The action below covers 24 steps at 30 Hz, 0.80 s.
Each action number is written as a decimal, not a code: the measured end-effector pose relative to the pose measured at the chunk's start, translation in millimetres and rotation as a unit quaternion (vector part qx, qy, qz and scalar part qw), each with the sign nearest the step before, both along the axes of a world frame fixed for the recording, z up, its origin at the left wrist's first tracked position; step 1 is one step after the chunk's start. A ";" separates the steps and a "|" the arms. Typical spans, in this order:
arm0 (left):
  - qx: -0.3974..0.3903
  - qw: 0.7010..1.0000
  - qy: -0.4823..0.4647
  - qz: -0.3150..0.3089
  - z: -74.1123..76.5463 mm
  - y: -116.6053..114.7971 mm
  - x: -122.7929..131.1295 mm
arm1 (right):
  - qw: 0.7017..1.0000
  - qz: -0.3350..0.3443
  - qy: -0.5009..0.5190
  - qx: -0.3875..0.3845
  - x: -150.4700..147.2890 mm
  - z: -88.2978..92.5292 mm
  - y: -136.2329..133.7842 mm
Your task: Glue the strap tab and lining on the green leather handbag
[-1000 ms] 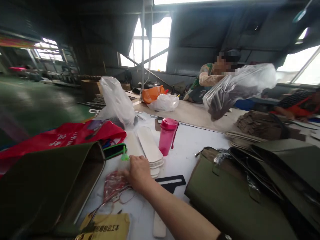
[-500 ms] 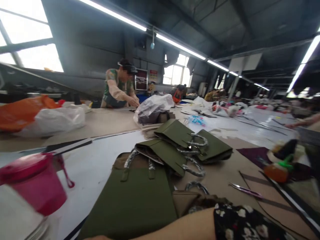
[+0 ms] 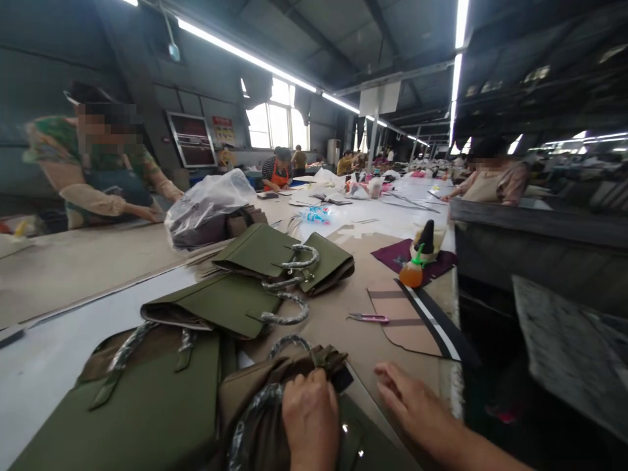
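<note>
My left hand point(image 3: 310, 418) is closed on the top of a brownish-olive handbag point(image 3: 255, 412) at its plastic-wrapped handle point(image 3: 289, 343), at the bottom of the view. To its right, my right hand point(image 3: 415, 402) lies open with fingers stretched out on the table surface. A larger olive handbag point(image 3: 147, 405) lies flat to the left, touching the held one. Two more olive handbags point(image 3: 220, 304) point(image 3: 275, 252) with wrapped handles lie farther back on the table.
Pink scissors point(image 3: 367, 318) lie on a cardboard pattern point(image 3: 407, 324). An orange glue bottle point(image 3: 411, 271) stands near the table's right edge point(image 3: 454, 366). A clear plastic bag point(image 3: 209, 206) sits behind the handbags. One person point(image 3: 98, 176) works across the table at left, another point(image 3: 490, 180) at right.
The view has swung right along the table, so the pink cup is gone from sight. Both hands have come into view, the left one gripping the handbag.
</note>
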State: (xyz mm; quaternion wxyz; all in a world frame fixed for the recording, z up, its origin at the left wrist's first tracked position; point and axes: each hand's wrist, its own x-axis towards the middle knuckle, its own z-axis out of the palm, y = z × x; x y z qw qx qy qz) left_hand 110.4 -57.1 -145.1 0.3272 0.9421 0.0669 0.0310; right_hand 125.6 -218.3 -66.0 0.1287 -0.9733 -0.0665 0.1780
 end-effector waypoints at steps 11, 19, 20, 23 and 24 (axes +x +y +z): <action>0.119 0.992 0.026 -0.028 8.3 -9.1 4.9 | 0.998 0.046 -0.009 -0.045 -34.5 -29.8 -28.6; 0.078 0.992 0.009 -0.103 17.1 -40.5 38.4 | 0.989 0.095 -0.054 -0.096 19.2 8.8 -56.0; 0.069 0.991 -0.010 -0.111 17.4 -47.4 43.3 | 0.986 0.089 -0.102 -0.098 37.7 14.6 -56.1; 0.044 0.989 -0.055 -0.132 15.1 -67.0 54.5 | 0.979 0.089 -0.148 -0.108 90.8 11.7 -58.4; 0.041 0.988 -0.063 -0.133 13.2 -71.9 56.6 | 0.978 0.095 -0.147 -0.114 104.2 5.6 -60.0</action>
